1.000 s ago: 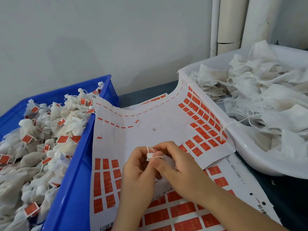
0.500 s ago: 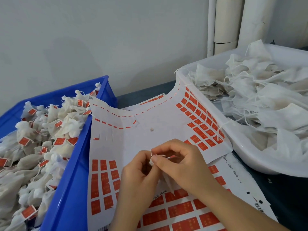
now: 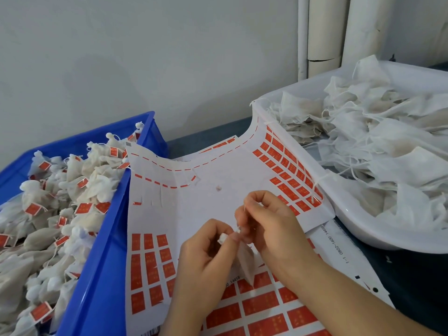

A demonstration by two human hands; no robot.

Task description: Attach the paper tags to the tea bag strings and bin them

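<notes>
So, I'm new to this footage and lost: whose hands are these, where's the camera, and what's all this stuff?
No machine here: a person's two bare hands, filmed by one camera on their head, looking down. The left hand pinches the gathered top of a small white tea bag; the right hand pinches its string. Under them lies a sheet of red paper tags, partly used. The blue bin at left holds tagged tea bags; the white tub at right holds untagged ones.
</notes>
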